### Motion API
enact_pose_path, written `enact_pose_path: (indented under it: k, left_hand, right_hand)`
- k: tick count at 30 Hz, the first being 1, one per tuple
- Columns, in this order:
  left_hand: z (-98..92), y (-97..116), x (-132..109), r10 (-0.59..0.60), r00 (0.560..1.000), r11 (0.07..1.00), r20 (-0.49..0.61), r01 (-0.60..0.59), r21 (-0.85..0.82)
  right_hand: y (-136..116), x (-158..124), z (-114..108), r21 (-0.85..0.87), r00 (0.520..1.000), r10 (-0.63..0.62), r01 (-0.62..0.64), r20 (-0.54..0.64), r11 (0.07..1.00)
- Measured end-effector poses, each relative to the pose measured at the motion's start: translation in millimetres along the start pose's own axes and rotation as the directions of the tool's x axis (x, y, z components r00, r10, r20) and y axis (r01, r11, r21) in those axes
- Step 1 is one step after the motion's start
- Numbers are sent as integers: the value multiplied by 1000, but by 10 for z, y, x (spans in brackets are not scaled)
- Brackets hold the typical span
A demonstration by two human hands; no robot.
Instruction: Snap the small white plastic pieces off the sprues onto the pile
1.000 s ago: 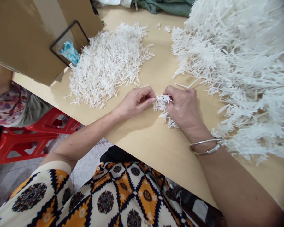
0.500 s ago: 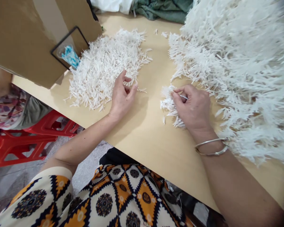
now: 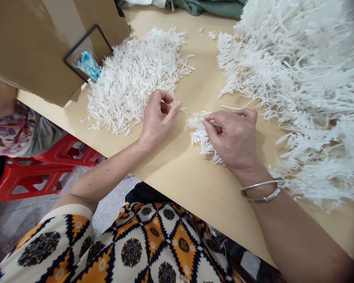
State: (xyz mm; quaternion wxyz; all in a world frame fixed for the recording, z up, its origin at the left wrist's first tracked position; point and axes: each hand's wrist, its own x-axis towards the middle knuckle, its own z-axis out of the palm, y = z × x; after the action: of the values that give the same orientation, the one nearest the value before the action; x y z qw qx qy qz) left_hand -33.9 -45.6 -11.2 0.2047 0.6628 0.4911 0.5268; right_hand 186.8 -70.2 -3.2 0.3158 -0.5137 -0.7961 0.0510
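Observation:
My right hand (image 3: 233,135) is closed, thumb and forefinger pinched over a small heap of white branched plastic pieces (image 3: 205,137). A white piece seems to be at its fingertips, partly hidden by them. Behind its knuckles a thin white strand (image 3: 232,107) shows. My left hand (image 3: 159,118) hovers by the near right edge of a larger pile of short white pieces (image 3: 141,74). Its fingers are loosely curled, with a gap between thumb and forefinger. A loose white bit (image 3: 182,110) lies just past the left thumb.
A big mound of long white branched strands (image 3: 306,86) covers the table's right side. At left stand a cardboard box (image 3: 32,47), a black wire frame (image 3: 73,53) and a clear cup with blue-and-white contents (image 3: 89,66). Another person's arm (image 3: 1,96) and red stools (image 3: 32,179) are beyond.
My right hand has shifted left, its fingertips further over the small heap. The left hand's thumb and forefinger have come nearer each other. The view has shifted slightly.

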Motion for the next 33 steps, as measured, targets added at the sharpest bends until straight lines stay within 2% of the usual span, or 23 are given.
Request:
enact_pose_path:
  k: [2, 4, 6, 12, 17, 19, 24, 27, 29, 31, 33]
  left_hand:
    - [-10, 78, -11, 56, 992, 998, 114, -60, 35]
    - [-14, 143, -23, 119, 962, 987, 245, -141, 73]
    - [-11, 176, -32, 149, 933, 977, 329, -189, 94]
    - [-4, 190, -46, 107, 938, 987, 329, -140, 77]
    - [-33, 235, -39, 115, 935, 986, 335, -148, 75]
    - [-40, 240, -29, 117, 919, 985, 376, -155, 72]
    - [-52, 236, 9, 129, 845, 990, 520, -143, -14]
    - [-72, 222, 24, 156, 847, 987, 508, -113, -114]
    - [-75, 190, 26, 142, 874, 984, 464, -76, -158]
    - [-61, 132, 25, 71, 927, 992, 368, -28, -120]
    - [-38, 57, 25, 0, 980, 999, 198, 8, -39]
  right_hand:
    - [-27, -2, -29, -27, 1000, 16, -15, 26, 1000]
    - [-46, 0, -60, -54, 998, 37, -34, 59, 998]
    - [-54, 1, -79, -63, 995, 48, -43, 85, 997]
    - [-33, -3, -49, -50, 993, 48, -43, 105, 998]
    - [1, 4, -20, -40, 990, 66, -62, 122, 997]
    - [3, 13, -8, -53, 986, 90, -83, 140, 995]
    - [2, 72, 6, -77, 979, 140, -130, 149, 989]
    - [131, 127, -32, -137, 969, 210, -193, 126, 972]
    - [271, 152, -72, -191, 956, 287, -270, 67, 944]
    - [382, 155, -101, -215, 941, 337, -326, 16, 921]
    - [408, 135, -103, -210, 939, 343, -338, -11, 917]
